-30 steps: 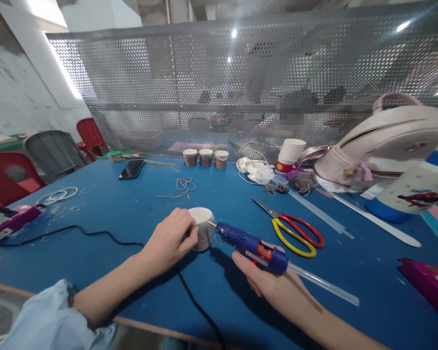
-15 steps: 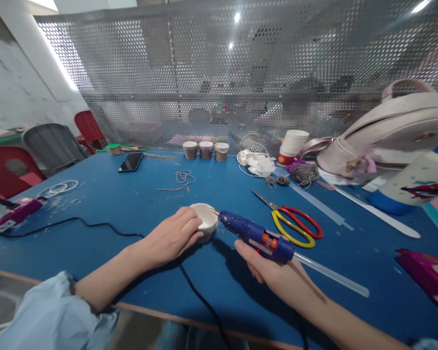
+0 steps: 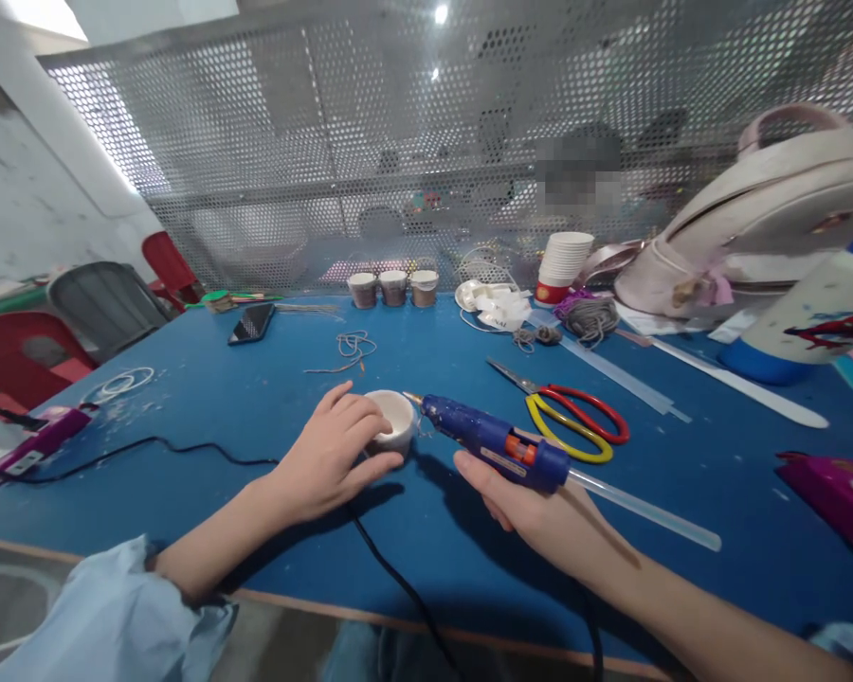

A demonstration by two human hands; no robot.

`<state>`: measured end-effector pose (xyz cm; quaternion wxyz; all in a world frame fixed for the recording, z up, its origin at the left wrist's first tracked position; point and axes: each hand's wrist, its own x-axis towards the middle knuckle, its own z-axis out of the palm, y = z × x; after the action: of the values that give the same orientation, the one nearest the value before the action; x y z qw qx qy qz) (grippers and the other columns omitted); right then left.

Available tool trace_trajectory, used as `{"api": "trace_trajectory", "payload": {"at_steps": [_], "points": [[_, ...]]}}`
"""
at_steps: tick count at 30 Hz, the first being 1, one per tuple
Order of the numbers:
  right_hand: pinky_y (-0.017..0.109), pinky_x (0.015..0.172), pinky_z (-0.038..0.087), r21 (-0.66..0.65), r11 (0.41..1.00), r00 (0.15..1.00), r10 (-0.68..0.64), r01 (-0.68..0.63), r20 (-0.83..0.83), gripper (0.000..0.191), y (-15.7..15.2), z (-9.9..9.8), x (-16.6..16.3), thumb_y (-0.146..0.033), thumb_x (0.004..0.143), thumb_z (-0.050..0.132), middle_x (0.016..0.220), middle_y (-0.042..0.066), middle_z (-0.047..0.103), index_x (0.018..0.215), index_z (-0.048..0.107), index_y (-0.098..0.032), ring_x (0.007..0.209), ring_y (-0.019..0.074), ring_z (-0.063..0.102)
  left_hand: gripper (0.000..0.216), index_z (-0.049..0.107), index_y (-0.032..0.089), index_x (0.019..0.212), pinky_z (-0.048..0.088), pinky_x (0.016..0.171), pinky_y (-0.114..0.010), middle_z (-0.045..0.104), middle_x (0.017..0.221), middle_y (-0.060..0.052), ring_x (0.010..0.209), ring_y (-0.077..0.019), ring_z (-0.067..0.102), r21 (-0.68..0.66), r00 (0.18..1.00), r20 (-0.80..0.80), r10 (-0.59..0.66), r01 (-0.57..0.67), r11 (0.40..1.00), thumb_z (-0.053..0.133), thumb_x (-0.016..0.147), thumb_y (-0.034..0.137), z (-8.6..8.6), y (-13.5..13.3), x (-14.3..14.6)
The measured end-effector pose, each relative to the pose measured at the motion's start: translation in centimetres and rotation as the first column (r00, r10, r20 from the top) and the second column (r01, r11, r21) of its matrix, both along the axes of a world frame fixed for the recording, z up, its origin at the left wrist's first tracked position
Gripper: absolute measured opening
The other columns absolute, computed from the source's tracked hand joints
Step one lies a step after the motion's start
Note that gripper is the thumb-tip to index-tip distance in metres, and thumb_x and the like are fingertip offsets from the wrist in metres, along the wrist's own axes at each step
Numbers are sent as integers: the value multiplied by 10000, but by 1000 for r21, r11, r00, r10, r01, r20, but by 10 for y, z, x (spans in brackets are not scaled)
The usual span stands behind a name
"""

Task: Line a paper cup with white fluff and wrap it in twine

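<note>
A small white cup (image 3: 396, 413) stands upright on the blue table in front of me. At its left side is my left hand (image 3: 337, 453), fingers spread and thumb stretched out along the near side. The fingertips overlap the rim; whether they press on it I cannot tell. My right hand (image 3: 522, 497) is closed round the handle of a blue glue gun (image 3: 494, 440). A long clear glue stick (image 3: 646, 507) sticks out of the gun's back end. The nozzle points left, close to the cup's right rim.
Scissors (image 3: 575, 421) with red and yellow handles lie right of the glue gun. Behind stand several wrapped cups (image 3: 393, 289), stacked paper cups (image 3: 564, 270), grey yarn (image 3: 589, 322) and a pale backpack (image 3: 760, 227). A black cable (image 3: 390, 568) runs under my left arm. A phone (image 3: 252, 324) lies far left.
My left hand's fingers have loosened from the cup and fanned out. The glue gun's nozzle has stayed near the rim. The whole view has tilted slightly.
</note>
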<state>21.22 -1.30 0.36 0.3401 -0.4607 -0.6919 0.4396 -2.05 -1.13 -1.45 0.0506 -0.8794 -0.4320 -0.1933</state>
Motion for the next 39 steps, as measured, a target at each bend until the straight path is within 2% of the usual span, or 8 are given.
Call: {"api": "trace_trajectory", "payload": {"at_steps": [4, 8, 14, 18, 21, 24, 31, 39], "points": [[256, 425, 314, -5, 999, 999, 39, -39, -37, 362, 5, 1, 2, -410, 808, 539, 376, -65, 395, 522, 404, -233, 381, 102, 381, 316, 601, 164, 825, 318, 1006, -436, 637, 832, -47, 847, -171, 558, 57, 999, -48, -23, 26, 998, 330, 975, 225, 1, 5, 6], [259, 435, 316, -29, 998, 999, 48, -48, 8, 377, 12, 0, 8, -440, 803, 541, 375, -59, 401, 511, 423, -234, 385, 107, 393, 286, 622, 166, 813, 378, 782, -362, 657, 842, -63, 809, -192, 528, 30, 997, -57, 56, -54, 998, 409, 960, 287, 8, 2, 4], [253, 420, 308, -58, 992, 991, 113, -109, 67, 429, 24, -2, 14, -491, 802, 540, 393, -54, 405, 486, 424, -225, 379, 104, 402, 266, 652, 170, 801, 416, 682, -279, 661, 778, -41, 753, -171, 567, -311, 986, 120, 118, -75, 948, 462, 931, 303, 28, -3, -1], [244, 420, 298, -52, 975, 976, 217, -216, 25, 381, 27, 5, 12, -422, 813, 548, 396, -59, 425, 508, 442, -219, 391, 99, 407, 322, 686, 150, 746, 457, 580, -257, 653, 650, -24, 593, -153, 589, -547, 816, 397, 419, -156, 822, 526, 868, 402, 32, 10, 0], [242, 414, 291, -73, 973, 975, 222, -221, 3, 337, 29, 4, 11, -401, 796, 576, 393, -65, 432, 534, 468, -220, 384, 97, 396, 365, 724, 143, 791, 538, 641, -292, 710, 787, -63, 692, -185, 636, -633, 583, 623, 522, -17, 774, 564, 829, 469, 29, 22, 1], [245, 410, 298, -100, 984, 988, 153, -150, 18, 367, 34, -6, 11, -423, 779, 595, 372, -60, 419, 503, 459, -223, 376, 103, 394, 400, 740, 131, 848, 564, 689, -306, 723, 872, -83, 778, -198, 649, -636, 452, 723, 523, 138, 760, 545, 847, 480, 21, 27, 4], [238, 404, 331, -233, 962, 989, 149, -140, 18, 477, 39, -21, 9, -515, 797, 558, 367, -48, 406, 457, 411, -215, 373, 102, 402, 319, 717, 143, 954, 556, 765, -306, 709, 961, -68, 884, -196, 645, -612, 396, 765, 508, 201, 764, 516, 879, 380, 8, 21, 15], [220, 437, 330, -290, 927, 967, 195, -237, -167, 418, 38, -19, 4, -453, 831, 525, 363, -75, 370, 511, 429, -201, 359, 80, 373, 198, 636, 150, 811, 547, 715, -281, 646, 798, -10, 699, -138, 638, -622, 371, 759, 536, 168, 765, 570, 837, 335, 8, 16, 18]]}}
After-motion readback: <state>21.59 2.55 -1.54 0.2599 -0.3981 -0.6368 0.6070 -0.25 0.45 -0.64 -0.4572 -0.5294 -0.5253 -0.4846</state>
